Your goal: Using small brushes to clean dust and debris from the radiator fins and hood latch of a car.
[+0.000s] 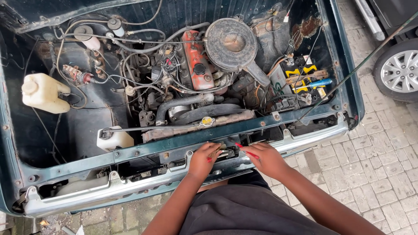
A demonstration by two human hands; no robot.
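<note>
I look down into the open engine bay of an old dark green car. My left hand [203, 160] rests on the front crossmember [143, 150] at a small metal latch part [222, 152] and pinches it. My right hand [264, 159] holds a thin red-handled tool [244, 150], its tip pointing left toward that same latch part. Both hands sit just above the chrome bumper [109, 191]. Behind them is the radiator with a yellow cap [207, 121].
The engine has a red valve cover [197, 61] and a round rusty air cleaner [230, 43]. A battery [302, 78] with a blue-handled tool [320, 82] on it sits right. White fluid bottles [41, 92] stand left. A thin prop rod [361, 64] slants right. Another car's wheel [398, 69] is on paving.
</note>
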